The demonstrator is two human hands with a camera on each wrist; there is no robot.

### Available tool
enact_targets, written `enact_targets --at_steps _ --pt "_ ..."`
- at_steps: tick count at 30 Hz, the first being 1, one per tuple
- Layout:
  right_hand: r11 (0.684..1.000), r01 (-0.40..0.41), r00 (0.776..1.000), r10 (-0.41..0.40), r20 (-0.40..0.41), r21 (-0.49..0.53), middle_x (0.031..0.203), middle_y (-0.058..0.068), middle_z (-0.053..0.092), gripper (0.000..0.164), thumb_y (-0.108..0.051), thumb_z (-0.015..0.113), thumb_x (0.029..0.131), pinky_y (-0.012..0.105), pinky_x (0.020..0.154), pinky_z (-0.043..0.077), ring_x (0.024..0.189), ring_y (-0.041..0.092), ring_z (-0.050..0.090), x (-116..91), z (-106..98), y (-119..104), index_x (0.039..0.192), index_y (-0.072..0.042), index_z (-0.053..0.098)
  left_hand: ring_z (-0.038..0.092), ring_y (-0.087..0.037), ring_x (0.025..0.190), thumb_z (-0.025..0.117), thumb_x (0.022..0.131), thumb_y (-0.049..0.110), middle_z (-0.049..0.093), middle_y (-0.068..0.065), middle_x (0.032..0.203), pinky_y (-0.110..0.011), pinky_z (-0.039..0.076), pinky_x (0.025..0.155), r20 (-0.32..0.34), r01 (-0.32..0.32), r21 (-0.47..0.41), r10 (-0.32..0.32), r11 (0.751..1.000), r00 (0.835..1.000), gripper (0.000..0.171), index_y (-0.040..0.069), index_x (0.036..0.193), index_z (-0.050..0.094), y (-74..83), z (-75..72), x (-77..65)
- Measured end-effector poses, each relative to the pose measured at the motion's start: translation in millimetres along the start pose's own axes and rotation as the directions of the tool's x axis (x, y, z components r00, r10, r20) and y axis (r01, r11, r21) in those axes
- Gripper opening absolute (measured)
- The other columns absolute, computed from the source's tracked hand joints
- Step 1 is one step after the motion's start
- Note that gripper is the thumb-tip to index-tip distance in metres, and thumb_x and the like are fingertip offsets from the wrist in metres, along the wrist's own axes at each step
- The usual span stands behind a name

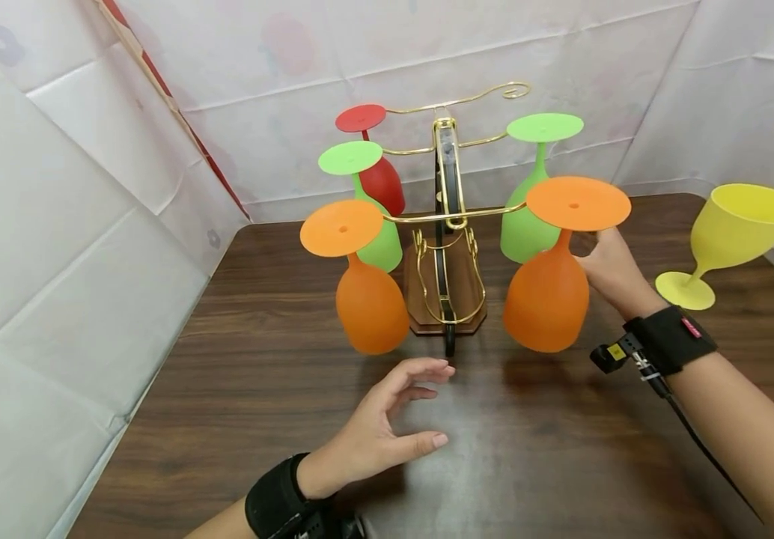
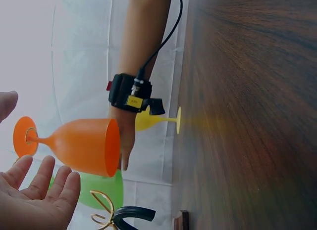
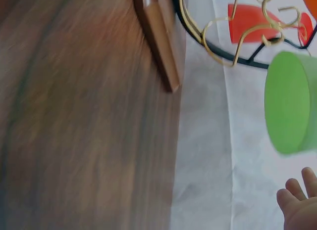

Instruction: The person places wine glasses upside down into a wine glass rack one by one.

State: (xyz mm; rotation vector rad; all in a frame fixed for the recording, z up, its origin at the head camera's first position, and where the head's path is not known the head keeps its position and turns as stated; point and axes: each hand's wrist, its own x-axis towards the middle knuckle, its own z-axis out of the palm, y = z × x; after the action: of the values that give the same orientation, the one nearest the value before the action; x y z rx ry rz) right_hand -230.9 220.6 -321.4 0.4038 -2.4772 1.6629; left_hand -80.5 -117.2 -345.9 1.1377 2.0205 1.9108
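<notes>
A gold wire rack [image 1: 451,217] carries goblets hung upside down by their feet. Two orange goblets [image 1: 549,299] hang at its front, with green goblets [image 1: 528,224] behind them on both sides and a red goblet [image 1: 387,183] at the back left. My right hand [image 1: 608,269] reaches in behind the right orange goblet, which covers some of its fingers. In the right wrist view, the extended fingertips [image 3: 285,198] are just off the green goblet's rim. Low in front of the rack, my left hand [image 1: 380,434] is held with thumb and fingers spread, holding nothing.
To the right of my right hand, a yellow goblet [image 1: 744,232] stands upright on the dark wooden table [image 1: 239,389]. The rack's wooden base [image 1: 417,299] sits near the table's middle. White sheeting [image 1: 77,224] walls the left, back and right. A cable [image 1: 710,457] trails from the right wrist.
</notes>
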Motion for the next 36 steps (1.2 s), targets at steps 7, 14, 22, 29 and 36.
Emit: enact_targets --at_steps 7,14,22,29,36 --pt "0.993 -0.048 0.995 0.037 -0.097 -0.109 0.145 0.014 0.024 0.081 -0.018 0.067 0.088 0.027 0.112 0.026 0.136 0.028 0.026 -27.3 -28.9 16.3 0.149 -0.025 0.013 0.045 -0.023 0.124 0.067 0.083 -0.005 0.048 -0.012 0.134 -0.036 0.042 0.101 0.007 -0.013 0.002 0.013 1.0 1.0 0.061 0.005 0.136 0.039 -1.5 0.2 0.2" --pt "0.984 -0.107 0.981 0.082 -0.176 -0.139 0.142 0.008 0.029 0.078 -0.013 0.063 0.091 0.015 0.108 0.027 0.133 0.018 0.028 -63.1 -56.6 27.7 0.15 -0.023 0.013 0.045 -0.022 0.124 0.067 0.083 -0.004 0.049 -0.011 0.133 -0.036 0.042 0.101 0.009 -0.014 0.007 0.014 1.0 1.0 0.061 0.005 0.136 0.039 -0.6 0.7 0.3" --pt "0.981 -0.13 0.96 0.088 -0.265 -0.146 0.139 -0.003 0.034 0.076 -0.011 0.062 0.091 0.011 0.105 0.028 0.127 0.008 0.032 -88.9 -74.1 33.4 0.15 -0.022 0.014 0.045 -0.025 0.124 0.067 0.083 -0.004 0.048 -0.011 0.133 -0.036 0.042 0.101 0.018 -0.017 0.001 0.017 1.0 1.0 0.061 0.004 0.137 0.039 -1.0 2.0 1.9" --pt "0.966 -0.18 0.904 0.089 -0.417 -0.185 0.126 -0.021 0.037 0.073 -0.011 0.061 0.091 0.004 0.098 0.03 0.12 0.0 0.036 -107.3 -102.3 54.4 0.149 -0.021 0.018 0.045 -0.021 0.124 0.066 0.085 -0.001 0.048 -0.009 0.134 -0.036 0.041 0.102 0.019 0.009 -0.002 -0.009 1.0 1.0 0.061 0.01 0.138 0.039 -4.8 4.8 5.7" --pt "0.982 -0.142 0.843 0.052 -0.535 -0.128 0.127 -0.017 0.043 0.071 -0.003 0.066 0.085 0.003 0.09 0.033 0.113 -0.004 0.042 -105.7 -149.8 126.1 0.144 -0.022 0.03 0.045 -0.022 0.124 0.066 0.085 -0.001 0.048 -0.013 0.134 -0.036 0.042 0.101 0.018 -0.006 -0.01 0.006 1.0 1.0 0.06 0.002 0.138 0.038 -6.2 6.1 9.1"
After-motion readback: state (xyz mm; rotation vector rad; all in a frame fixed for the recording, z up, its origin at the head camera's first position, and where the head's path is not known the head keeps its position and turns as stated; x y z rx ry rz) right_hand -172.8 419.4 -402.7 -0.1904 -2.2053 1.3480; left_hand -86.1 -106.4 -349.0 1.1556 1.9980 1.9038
